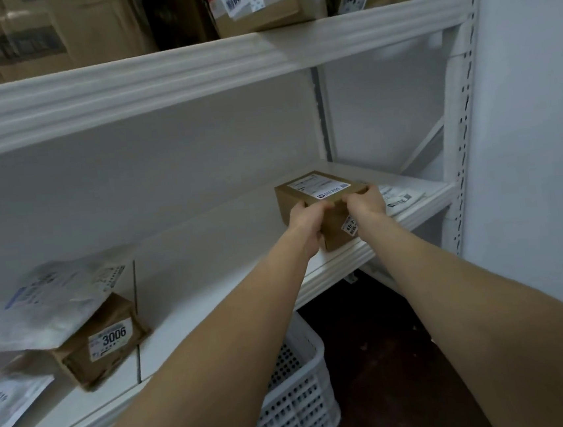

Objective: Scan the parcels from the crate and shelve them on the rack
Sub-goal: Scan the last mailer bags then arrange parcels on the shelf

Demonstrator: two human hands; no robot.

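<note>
A small brown cardboard parcel (309, 193) with a white shipping label on top stands on the middle shelf of the white rack (207, 241), near its front edge on the right. My left hand (305, 223) grips its near left corner and my right hand (365, 201) grips its near right edge, both with fingers curled over the top. A small number sticker shows on the parcel's front face between my wrists. The white perforated crate (300, 383) sits on the floor below the shelf, mostly hidden by my left forearm.
A flat white mailer (399, 197) lies just right of the parcel. At the shelf's left are a brown box labelled 3006 (103, 340) and grey poly bags (41, 305). Boxes fill the upper shelf (253, 2). A white wall (532, 120) bounds the right.
</note>
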